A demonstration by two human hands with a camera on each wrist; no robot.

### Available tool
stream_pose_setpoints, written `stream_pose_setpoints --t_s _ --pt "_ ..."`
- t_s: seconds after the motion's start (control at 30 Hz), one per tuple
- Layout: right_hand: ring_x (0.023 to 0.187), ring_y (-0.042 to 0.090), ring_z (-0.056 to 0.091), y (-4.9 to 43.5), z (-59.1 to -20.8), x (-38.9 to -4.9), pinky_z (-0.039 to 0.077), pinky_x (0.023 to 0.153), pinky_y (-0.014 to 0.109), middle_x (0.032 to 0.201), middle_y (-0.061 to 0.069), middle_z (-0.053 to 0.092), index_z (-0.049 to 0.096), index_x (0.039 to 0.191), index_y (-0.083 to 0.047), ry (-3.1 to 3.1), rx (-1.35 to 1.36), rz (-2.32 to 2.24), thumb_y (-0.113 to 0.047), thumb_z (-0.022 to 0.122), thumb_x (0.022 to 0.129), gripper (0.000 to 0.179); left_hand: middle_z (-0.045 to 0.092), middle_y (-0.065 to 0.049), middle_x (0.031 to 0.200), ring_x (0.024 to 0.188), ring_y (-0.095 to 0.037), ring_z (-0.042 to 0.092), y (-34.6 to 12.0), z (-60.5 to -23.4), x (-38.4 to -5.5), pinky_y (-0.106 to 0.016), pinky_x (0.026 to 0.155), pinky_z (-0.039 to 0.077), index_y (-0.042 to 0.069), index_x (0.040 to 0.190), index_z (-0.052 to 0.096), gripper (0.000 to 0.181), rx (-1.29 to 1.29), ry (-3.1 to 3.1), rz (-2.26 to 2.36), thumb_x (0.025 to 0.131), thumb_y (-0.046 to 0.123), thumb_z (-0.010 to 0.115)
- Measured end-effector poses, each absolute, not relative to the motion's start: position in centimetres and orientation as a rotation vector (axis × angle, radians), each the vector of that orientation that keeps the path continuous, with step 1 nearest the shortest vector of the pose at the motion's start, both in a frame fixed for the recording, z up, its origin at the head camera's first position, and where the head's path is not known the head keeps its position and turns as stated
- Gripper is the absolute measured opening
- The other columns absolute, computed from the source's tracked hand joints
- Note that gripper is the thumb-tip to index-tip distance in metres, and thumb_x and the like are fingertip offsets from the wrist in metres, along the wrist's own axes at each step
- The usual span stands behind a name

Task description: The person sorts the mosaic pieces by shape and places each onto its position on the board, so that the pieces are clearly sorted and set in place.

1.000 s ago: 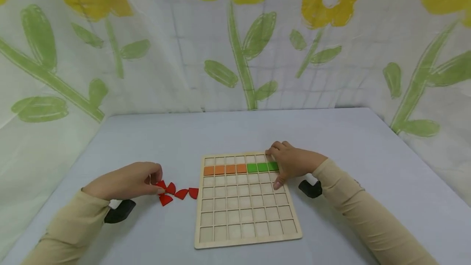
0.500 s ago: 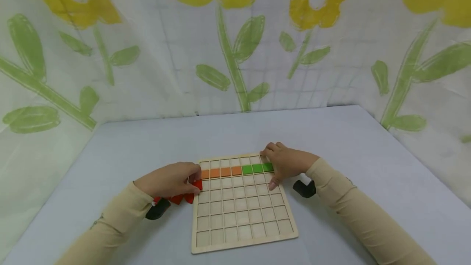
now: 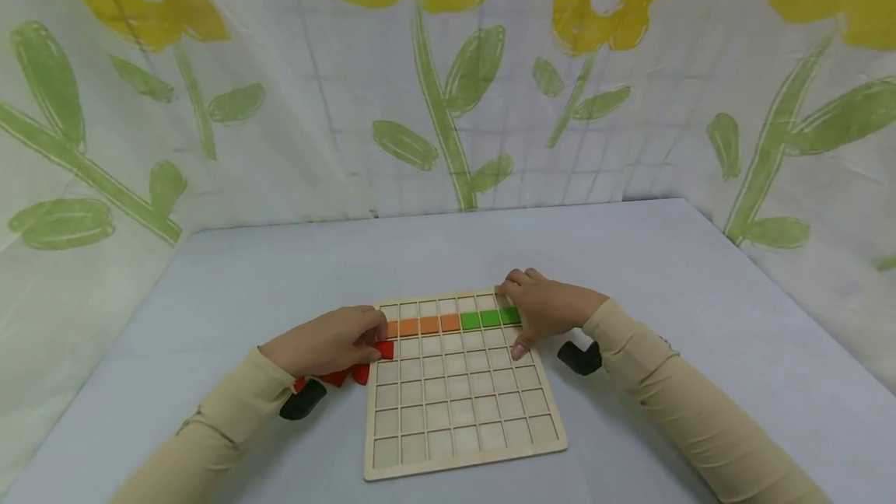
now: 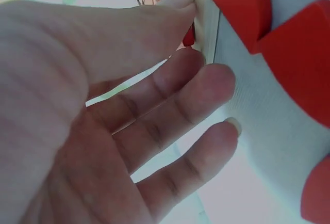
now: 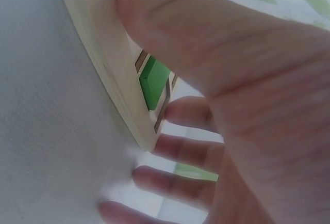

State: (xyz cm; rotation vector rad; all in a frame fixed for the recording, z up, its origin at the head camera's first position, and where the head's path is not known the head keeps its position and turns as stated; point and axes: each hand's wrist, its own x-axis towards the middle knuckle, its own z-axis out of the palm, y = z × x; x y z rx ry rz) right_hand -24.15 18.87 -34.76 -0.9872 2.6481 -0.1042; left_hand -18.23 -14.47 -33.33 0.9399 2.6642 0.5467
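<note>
In the head view a wooden grid board (image 3: 462, 471) lies on the table. One row holds several orange tiles (image 3: 428, 326) and green tiles (image 3: 491, 318). My left hand (image 3: 325, 342), at the board's left edge, pinches a red quarter-circle piece (image 3: 386, 349) over the first cell below the orange row. The left wrist view shows that red piece (image 4: 189, 35) beneath the thumb; the index finger is mostly hidden. My right hand (image 3: 553, 307) holds the board's far right corner, its thumb on the right side and its fingers at the far edge.
More red quarter-circle pieces (image 3: 360, 373) lie on the table left of the board, partly hidden by the left hand and wrist; several show larger in the left wrist view (image 4: 299, 59). A white curtain (image 3: 280, 177) with painted flowers hangs behind the table (image 3: 630, 255).
My left hand has moved right from the loose red pieces to the board, carrying one, then slightly further over the cell. The right hand stays at the corner. The head view has shifted slightly.
</note>
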Motion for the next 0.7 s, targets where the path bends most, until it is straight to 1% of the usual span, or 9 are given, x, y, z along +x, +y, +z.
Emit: stream_pose_setpoints --t_s 0.23,0.43,0.57,0.7 --pt "0.118 0.028 0.038 18.9 -34.7 -24.2 0.040 0.100 0.043 0.137 0.014 0.040 0.038 0.142 -0.002 2.638 -0.990 -0.121 -0.061 0.077 0.063 0.106 0.054 0.004 0.088 0.076 -0.009 0.050 -14.2 -33.1 -18.3 -0.024 0.069 0.046 0.014 0.090 0.058 0.012 0.910 2.673 0.516 0.087 0.013 0.070" --pt "0.119 0.029 0.038 18.9 -34.6 -24.0 0.040 0.101 0.044 0.137 0.014 0.040 0.038 0.142 -0.001 2.636 -0.981 -0.136 -0.060 0.077 0.063 0.106 0.055 0.003 0.091 0.077 -0.008 0.051 -14.0 -33.1 -18.4 -0.024 0.068 0.046 0.014 0.092 0.059 0.012 0.924 2.649 0.533 0.087 0.014 0.070" --pt "0.120 0.028 0.038 18.9 -34.6 -23.9 0.039 0.102 0.043 0.137 0.013 0.039 0.038 0.143 -0.002 2.638 -0.970 -0.137 -0.059 0.077 0.064 0.105 0.055 0.005 0.089 0.075 -0.009 0.050 -13.7 -33.3 -18.5 -0.024 0.067 0.045 0.015 0.090 0.059 0.012 0.904 2.662 0.521 0.087 0.015 0.071" --pt "0.119 0.028 0.038 19.1 -34.6 -23.9 0.040 0.101 0.043 0.137 0.014 0.040 0.038 0.142 -0.001 2.640 -0.979 -0.141 -0.059 0.077 0.064 0.105 0.054 0.007 0.086 0.074 -0.009 0.050 -13.4 -33.6 -18.4 -0.024 0.067 0.045 0.017 0.089 0.059 0.013 0.894 2.683 0.506 0.086 0.014 0.071"
